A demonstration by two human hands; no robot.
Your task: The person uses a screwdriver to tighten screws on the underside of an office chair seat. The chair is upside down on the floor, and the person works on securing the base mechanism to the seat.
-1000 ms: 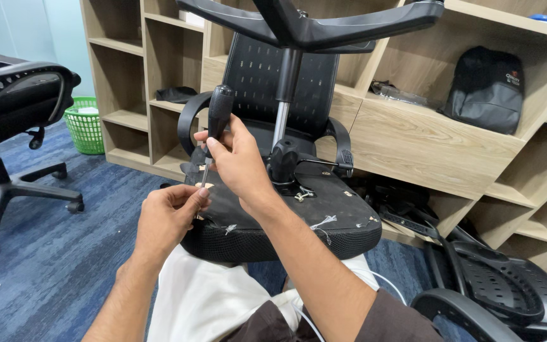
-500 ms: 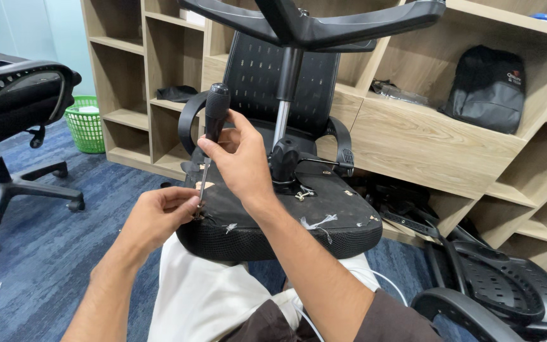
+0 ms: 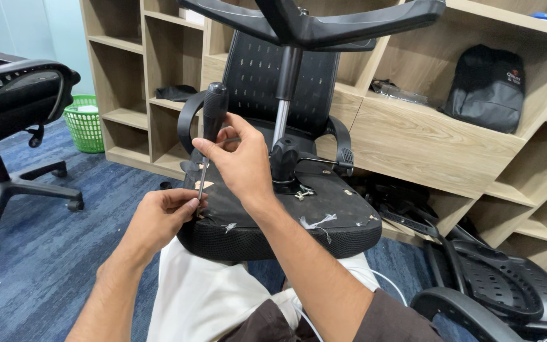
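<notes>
So the black-handled screwdriver with the thin steel shaft (image 3: 207, 136) stands nearly upright in the middle-left of the frame, tip down at the left edge of the upturned black fabric-covered office chair seat (image 3: 286, 218) that's resting on the person's lap. The right hand (image 3: 242, 161) is wrapped loosely round the lower end of the handle, fingers (image 3: 223, 142) curled shut on it. The left hand (image 3: 159, 218) pinches down by the tip, fingers closed on the shaft or on something tiny there, can't tell which.

Handling-wise, I'd guess the screwdriver is light and stiff, and the fat ribbed handle is the obvious place to grip; the bare shaft looks slippery. The seat looks bulky and awkward, padded at the rim but hard underneath, with torn white fluff around staple spots. The chrome gas-lift column (image 3: 284, 95) and the black star base (image 3: 324, 22) stick up at the top of the frame, so it's probably top-heavy.

Further out: a black backpack with a small pale logo patch (image 3: 489, 88) sits on the wooden shelf unit (image 3: 413, 136) at upper right, a green mesh wastebasket (image 3: 85, 123) stands at left, and another black office chair (image 3: 7, 101) is at far left on blue carpet.
</notes>
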